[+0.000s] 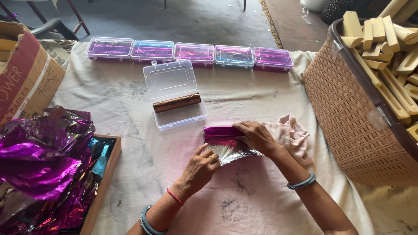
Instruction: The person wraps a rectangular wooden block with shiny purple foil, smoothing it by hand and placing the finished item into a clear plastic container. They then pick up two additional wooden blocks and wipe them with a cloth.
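Note:
My right hand (257,135) presses down on a block wrapped in shiny purple foil (220,133) lying on the cloth-covered table. My left hand (201,164) pinches the silvery loose edge of that foil sheet (233,152) at the near side. Just beyond the hands stands an open clear plastic box (180,115), its lid (170,78) tipped back, with a copper-brown foil-wrapped roll (176,102) inside. A pink rag (289,132) lies under and beside my right hand.
Several closed clear boxes with purple and blue foil (189,53) line the far edge. Crumpled purple foil (41,165) fills a wooden tray at left, by a cardboard carton (26,74). A brown woven basket (348,117) of wooden blocks (383,39) stands at right.

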